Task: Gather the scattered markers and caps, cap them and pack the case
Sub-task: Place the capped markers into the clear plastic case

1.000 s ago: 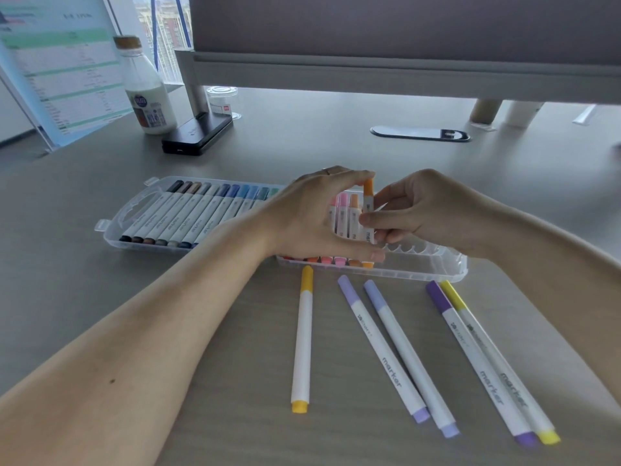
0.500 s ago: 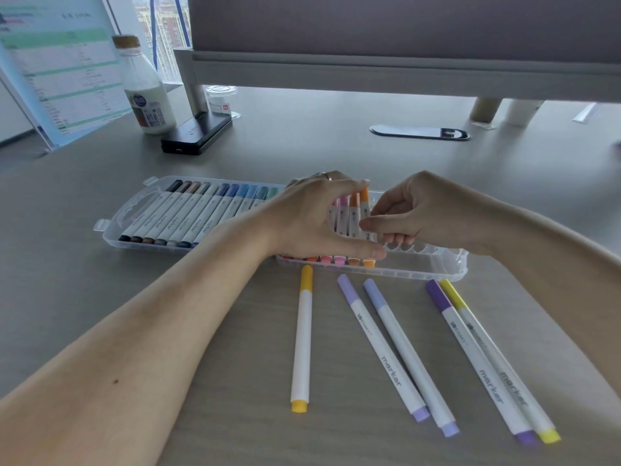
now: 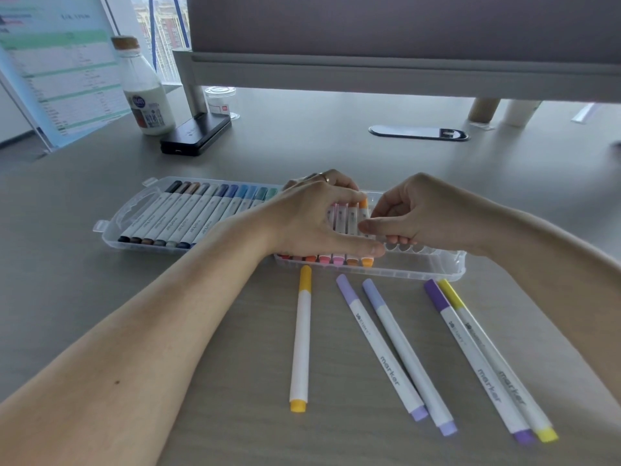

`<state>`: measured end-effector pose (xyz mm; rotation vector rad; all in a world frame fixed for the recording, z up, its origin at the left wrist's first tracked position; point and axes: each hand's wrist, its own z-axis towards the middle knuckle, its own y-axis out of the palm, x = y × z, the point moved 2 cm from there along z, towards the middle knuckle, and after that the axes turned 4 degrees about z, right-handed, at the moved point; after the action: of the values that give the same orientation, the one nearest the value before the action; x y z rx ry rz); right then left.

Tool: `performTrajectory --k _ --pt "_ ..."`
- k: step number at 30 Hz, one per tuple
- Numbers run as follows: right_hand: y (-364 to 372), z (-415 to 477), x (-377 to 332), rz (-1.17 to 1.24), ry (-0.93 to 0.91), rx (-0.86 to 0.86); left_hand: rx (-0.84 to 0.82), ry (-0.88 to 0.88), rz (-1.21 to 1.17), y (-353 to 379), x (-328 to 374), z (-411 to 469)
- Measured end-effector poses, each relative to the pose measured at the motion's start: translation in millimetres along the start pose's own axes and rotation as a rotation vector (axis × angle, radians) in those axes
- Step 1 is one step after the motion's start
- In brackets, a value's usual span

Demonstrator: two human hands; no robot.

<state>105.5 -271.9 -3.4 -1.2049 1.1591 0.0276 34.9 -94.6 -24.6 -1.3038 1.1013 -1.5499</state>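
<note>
Your left hand (image 3: 312, 227) arches over the warm-coloured row in the right half of the clear case (image 3: 440, 265). Its forefinger sits on the far cap of the orange marker (image 3: 367, 262) and its thumb against the near cap, so it pinches that marker end to end. Your right hand (image 3: 423, 216) reaches in from the right, thumb tip on the same marker's barrel and fingers curled under, just above the empty slots, gripping it as well. The orange marker lies in the last filled slot, between your two hands.

The left half of the case holds a row of dark, blue and green markers (image 3: 188, 220), untouched. On the table (image 3: 100, 314), nearer to you and apart from both hands, lie five capped markers: a yellow-orange marker (image 3: 302, 338), two lilac markers (image 3: 379, 348) close together, and a purple marker (image 3: 477, 361) touching a yellow marker (image 3: 500, 364).
</note>
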Motion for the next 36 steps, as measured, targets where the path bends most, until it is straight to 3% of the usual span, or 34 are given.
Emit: performTrajectory --k 24,29,36 --pt "1.5 -1.3 -1.3 -0.058 -0.016 0.028 -0.008 -0.013 -0.003 -0.5 1.8 -1.7" --pt "-21.4 -12.6 -16.5 -0.075 -0.084 0.219 0.024 0.009 0.037 0.9 0.8 -0.8" --pt "-31.6 -42.0 -40.2 -0.218 -0.039 0.06 0.038 0.014 0.03 0.0 2.5 -1.4"
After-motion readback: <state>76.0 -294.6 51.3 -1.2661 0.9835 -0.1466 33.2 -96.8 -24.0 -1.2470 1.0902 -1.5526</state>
